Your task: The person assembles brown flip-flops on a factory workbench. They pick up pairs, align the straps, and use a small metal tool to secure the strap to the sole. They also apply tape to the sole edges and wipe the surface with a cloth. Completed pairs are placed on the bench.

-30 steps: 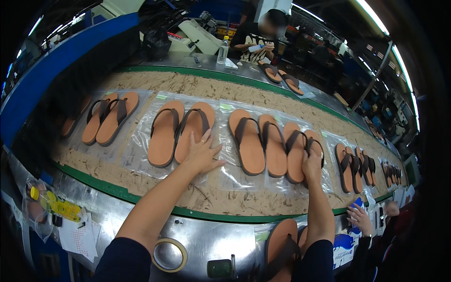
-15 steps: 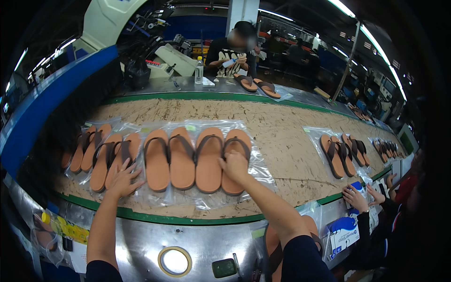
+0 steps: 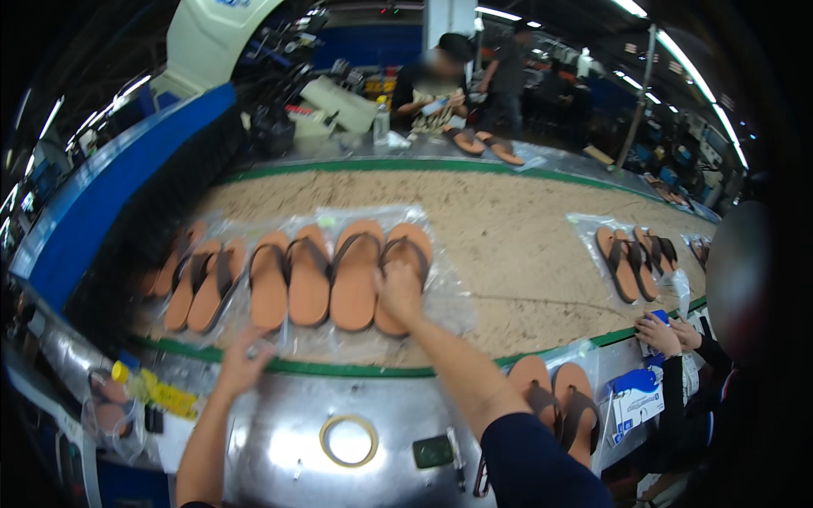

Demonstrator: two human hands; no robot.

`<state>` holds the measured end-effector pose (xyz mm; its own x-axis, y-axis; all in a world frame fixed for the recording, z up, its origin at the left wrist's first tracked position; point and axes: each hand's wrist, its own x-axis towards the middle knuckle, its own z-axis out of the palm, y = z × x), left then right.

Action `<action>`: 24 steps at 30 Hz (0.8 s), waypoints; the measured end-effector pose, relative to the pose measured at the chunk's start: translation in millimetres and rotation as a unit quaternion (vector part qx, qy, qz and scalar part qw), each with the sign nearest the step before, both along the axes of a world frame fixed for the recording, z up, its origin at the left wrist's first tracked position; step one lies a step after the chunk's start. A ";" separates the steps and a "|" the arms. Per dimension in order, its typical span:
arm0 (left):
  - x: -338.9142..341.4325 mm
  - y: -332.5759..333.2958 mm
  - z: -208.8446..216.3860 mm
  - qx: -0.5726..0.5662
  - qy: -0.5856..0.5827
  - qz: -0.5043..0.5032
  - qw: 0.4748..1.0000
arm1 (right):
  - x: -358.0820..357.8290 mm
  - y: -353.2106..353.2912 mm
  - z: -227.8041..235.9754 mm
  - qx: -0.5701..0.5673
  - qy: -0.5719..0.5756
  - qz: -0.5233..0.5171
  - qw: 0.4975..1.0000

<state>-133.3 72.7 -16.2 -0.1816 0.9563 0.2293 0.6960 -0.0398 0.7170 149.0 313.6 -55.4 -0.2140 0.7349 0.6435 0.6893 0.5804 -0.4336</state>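
A row of tan flip-flops with dark brown straps (image 3: 309, 300) lies on clear plastic sheets across the brown belt. At the right end of this row, my right hand (image 3: 398, 292) is closed on a flip-flop (image 3: 392, 323), its fingers at the strap and partly hidden. Nearer to me, my left hand (image 3: 244, 362) hovers around the belt's green front edge, fingers apart and holding nothing. It is slightly blurred and clear of the flip-flops. Beside my right forearm, another pair of flip-flops (image 3: 576, 406) rests on the metal table.
A blue cover with a dark curtain (image 3: 161, 178) stands over the belt's left end. More flip-flops (image 3: 631, 262) lie to the right, near a co-worker's hands (image 3: 660, 333). The metal table holds a tape roll (image 3: 349, 440) and a yellow-capped bottle (image 3: 157, 391). Across the belt sits another person (image 3: 436, 93).
My left hand has come off the flip-flops and back toward the front edge. The row has shifted left, with my right hand still at its end. A standing person appears at the back.
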 end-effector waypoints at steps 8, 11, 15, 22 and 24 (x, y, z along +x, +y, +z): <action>111.5 -133.7 -4.9 -0.004 0.207 -0.206 0.956 | 55.8 -35.5 61.2 -0.054 0.236 -0.057 0.969; 116.7 -106.8 -30.1 0.075 0.166 -0.177 0.967 | 85.3 -88.3 81.7 -0.148 0.393 -0.013 0.907; 159.5 16.4 -5.6 0.143 0.073 -0.107 0.981 | 125.8 -160.3 102.4 -0.162 0.423 -0.090 0.887; 192.3 187.1 -49.5 0.072 0.170 -0.036 0.982 | 118.9 -215.8 114.8 -0.104 0.427 -0.016 0.898; 204.2 181.4 -54.3 0.086 0.123 -0.057 0.987 | 128.4 -224.4 105.9 -0.094 0.393 -0.028 0.914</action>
<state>70.9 254.1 -70.5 0.0067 0.9106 0.4133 0.8315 -0.2346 0.5035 277.3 89.2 50.5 0.3012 0.8437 0.4443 0.1489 0.4186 -0.8959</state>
